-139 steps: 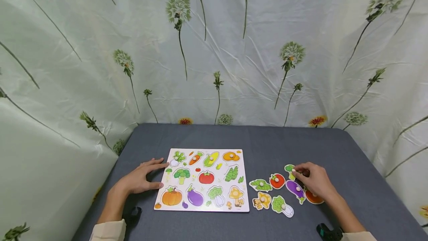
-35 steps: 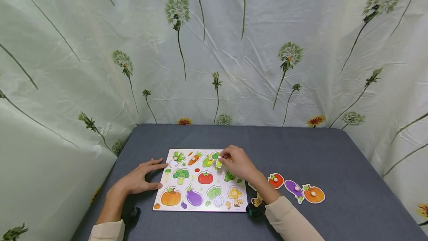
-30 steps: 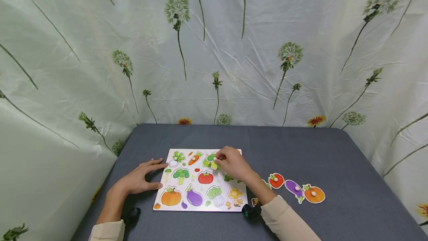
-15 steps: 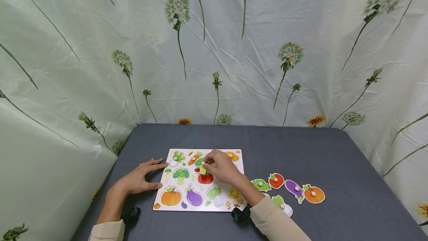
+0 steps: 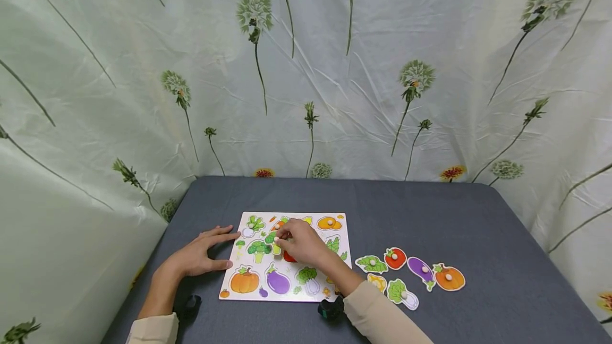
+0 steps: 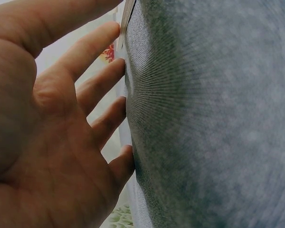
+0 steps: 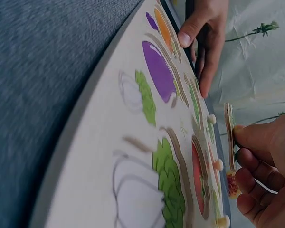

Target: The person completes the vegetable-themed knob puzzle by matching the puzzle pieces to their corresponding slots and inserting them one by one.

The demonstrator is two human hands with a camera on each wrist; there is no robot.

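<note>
Dial: board's middle as centre, 12 toward the far edge of the dark grey cloth-covered desk (image 5: 306, 195).
Board: white rectangular puzzle board (image 5: 306, 295) printed with coloured vegetables.
Right hand: the right hand (image 5: 302, 244) reaches over the board, thumb and fingers pinching a green broccoli-shaped flat piece (image 5: 273, 238) by its white knob.
Broccoli's place: raised above the board, between 10 and 11 o'clock, just beside the printed broccoli (image 5: 259, 249) at 9.
Left hand: the left hand (image 5: 201, 252) spreads wide at 9 o'clock, its fingertips by the board's edge; the left wrist view is too close to settle how firmly they touch.
Recesses: knobbed orange carrot piece (image 5: 279, 223) sits at 11, knobbed orange-brown rounded piece (image 5: 327, 223) at 2.
Loose pieces: a green leafy piece (image 5: 369, 266), red tomato piece (image 5: 392, 262), purple eggplant piece (image 5: 417, 267) and orange pumpkin piece (image 5: 451, 284) lie toward 3; a yellow mushroom piece (image 5: 379, 280) and green-and-white cabbage piece (image 5: 394, 289) toward 4.
Room: grey cloth stretches from the board's 12 o'clock edge to the white dandelion-print curtain (image 5: 334, 121).
</note>
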